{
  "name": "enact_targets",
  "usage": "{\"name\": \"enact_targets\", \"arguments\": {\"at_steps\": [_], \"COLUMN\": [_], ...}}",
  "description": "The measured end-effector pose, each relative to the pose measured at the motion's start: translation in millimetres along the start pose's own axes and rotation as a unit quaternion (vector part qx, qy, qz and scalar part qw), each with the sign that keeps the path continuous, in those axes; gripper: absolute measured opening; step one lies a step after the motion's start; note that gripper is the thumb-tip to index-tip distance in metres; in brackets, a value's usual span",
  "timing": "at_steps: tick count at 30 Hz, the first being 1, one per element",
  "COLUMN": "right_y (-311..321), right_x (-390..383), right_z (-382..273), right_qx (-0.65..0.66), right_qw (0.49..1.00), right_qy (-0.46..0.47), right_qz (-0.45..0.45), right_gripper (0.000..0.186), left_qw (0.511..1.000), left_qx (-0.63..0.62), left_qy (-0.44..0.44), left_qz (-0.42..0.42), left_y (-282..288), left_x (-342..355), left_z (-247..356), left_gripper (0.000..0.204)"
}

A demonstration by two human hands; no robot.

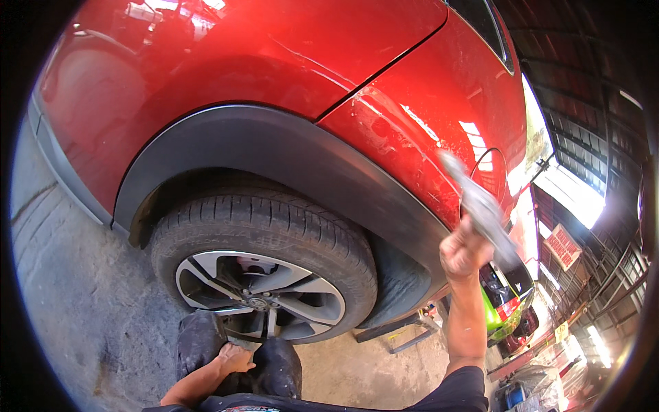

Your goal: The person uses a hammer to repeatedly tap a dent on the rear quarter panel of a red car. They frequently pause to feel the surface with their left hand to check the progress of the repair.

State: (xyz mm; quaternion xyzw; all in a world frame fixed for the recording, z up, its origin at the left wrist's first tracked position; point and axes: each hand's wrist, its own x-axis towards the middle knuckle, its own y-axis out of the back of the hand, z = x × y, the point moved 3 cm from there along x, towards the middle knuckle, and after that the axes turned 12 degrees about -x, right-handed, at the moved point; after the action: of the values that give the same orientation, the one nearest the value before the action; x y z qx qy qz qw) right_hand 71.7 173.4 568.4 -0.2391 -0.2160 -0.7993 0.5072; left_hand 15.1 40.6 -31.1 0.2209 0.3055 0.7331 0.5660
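My right hand (467,250) is raised beside the red car's rear side panel (405,117), closed round a long, narrow grey tool (484,206). Motion smears the tool, so its exact kind is unclear. It overlaps the panel near the round fuel flap (489,172); I cannot tell if they touch. Scuffs and pale marks run along the panel above the black wheel arch trim (274,137). My left hand (235,358) rests at my dark-trousered knee (202,336), its fingers curled in with nothing visible in them. Just ahead of my knees stands the car's wheel (261,295).
Concrete floor (82,295) spreads left of the wheel. Behind the wheel, a low dark frame (412,341) lies on the floor. A bright green vehicle (494,309) stands farther back on the right, near a red beam (528,353) and plastic-wrapped items (539,381).
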Motion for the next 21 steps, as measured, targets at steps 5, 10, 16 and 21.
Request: {"name": "enact_targets", "arguments": {"at_steps": [5, 10, 16, 21], "right_y": [8, -5, -3, -9], "right_x": [29, 18, 26, 19], "right_z": [-11, -6, -4, -14], "right_qx": [-0.054, -0.028, 0.091, -0.008], "right_qw": [0.994, 0.998, 0.993, 0.996], "right_qy": [0.028, 0.053, -0.035, -0.022], "right_qz": [0.094, -0.02, 0.074, -0.09], "right_gripper": [0.064, 0.053, 0.052, 0.061], "left_qw": [1.0, 0.999, 1.0, 1.0], "left_qx": [0.016, 0.023, 0.015, 0.015], "left_qy": [-0.018, -0.029, -0.004, -0.003], "left_qz": [0.017, 0.009, -0.007, -0.008], "left_y": [-3, -14, -15, -3], "left_x": [-1, 7, 5, 0], "left_z": [-1, -9, -10, -1], "left_gripper": [0.048, 0.048, 0.048, 0.047]}}
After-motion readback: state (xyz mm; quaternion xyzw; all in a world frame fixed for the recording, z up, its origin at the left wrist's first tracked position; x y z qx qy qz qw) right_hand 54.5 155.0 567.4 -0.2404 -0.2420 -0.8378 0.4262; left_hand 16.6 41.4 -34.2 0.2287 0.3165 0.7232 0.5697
